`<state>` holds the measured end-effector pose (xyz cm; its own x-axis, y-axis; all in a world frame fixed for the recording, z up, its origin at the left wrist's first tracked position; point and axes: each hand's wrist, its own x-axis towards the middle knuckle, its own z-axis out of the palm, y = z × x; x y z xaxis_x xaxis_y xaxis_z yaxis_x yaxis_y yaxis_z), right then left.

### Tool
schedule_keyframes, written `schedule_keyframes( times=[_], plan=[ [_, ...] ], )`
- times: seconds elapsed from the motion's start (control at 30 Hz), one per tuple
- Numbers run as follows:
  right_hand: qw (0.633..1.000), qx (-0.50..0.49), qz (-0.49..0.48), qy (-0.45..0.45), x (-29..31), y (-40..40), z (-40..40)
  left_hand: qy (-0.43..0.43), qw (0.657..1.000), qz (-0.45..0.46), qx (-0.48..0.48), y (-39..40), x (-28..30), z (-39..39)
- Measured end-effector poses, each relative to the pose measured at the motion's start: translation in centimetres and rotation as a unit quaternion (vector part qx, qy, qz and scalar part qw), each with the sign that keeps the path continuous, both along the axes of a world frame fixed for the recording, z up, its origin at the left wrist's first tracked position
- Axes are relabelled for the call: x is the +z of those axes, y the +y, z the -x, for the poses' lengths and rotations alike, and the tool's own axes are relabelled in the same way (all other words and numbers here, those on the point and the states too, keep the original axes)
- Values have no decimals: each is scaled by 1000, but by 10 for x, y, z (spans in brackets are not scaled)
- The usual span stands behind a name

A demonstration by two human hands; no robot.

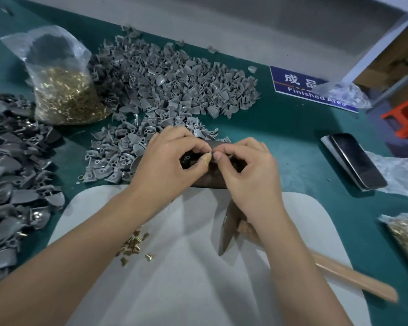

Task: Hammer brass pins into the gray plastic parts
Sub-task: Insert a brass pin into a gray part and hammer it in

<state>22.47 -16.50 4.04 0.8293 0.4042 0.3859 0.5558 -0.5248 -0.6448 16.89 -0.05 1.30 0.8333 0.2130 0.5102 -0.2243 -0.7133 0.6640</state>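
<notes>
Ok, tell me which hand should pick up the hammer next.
Right hand, probably: the hammer lies directly beneath its wrist, handle running right. The left hand pinches the gray part.

Gray plastic parts (174,78): I see a broad loose heap of small light-gray moulded pieces on the green table, at 12 o'clock from my hands; each has a curved shell and a small round socket.
Part in work (186,161): a dark piece lies on the dark block between my fingertips, its form mostly hidden.
Loose brass pins (132,245): a small scatter of short, shiny pins on the white board, at 7 o'clock from my hands.
Bag of brass pins (64,90): clear plastic, upright, well filled, at 10 o'clock.
Hammer (233,231): dark head flat on the board, wooden handle running toward 4 o'clock.
</notes>
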Motion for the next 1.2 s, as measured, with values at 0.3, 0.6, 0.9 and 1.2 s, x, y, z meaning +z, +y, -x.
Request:
schedule_keyframes(
  times=[0.3,0.6,0.9,1.2],
  plan=[
    [997,1,70,-32,10,3,4,-5,1000,0,2,0,0,2],
    [987,-15,141,-76,16,5,8,-21,1000,6,1,-1,-2,2],
    [986,-3,150,-67,16,6,3,-24,1000,16,3,-3,-1,4],
    [998,7,60,33,9,0,-6,-11,999,-18,40,-3,-2,6]
  ],
)
